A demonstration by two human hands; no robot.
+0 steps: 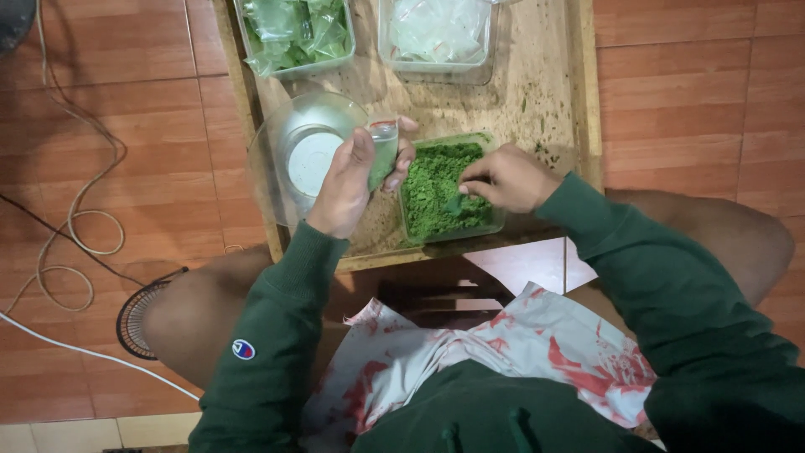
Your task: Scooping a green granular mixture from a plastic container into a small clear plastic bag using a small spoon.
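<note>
Left hand (345, 180) grips a small bag (384, 151) above the tray (537, 92): light, floppy, best held by the rim. Right hand (503, 178) fingers pinch loose green powder (436, 180) in its tub (496, 222); crumbly, spills easily.

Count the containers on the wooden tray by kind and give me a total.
Rectangular clear tubs: 3, one of green powder, one of filled green packets, one of empty clear packets
Round clear bowl: 1
Small clear packet held in the left hand: 1
Total: 5
</note>
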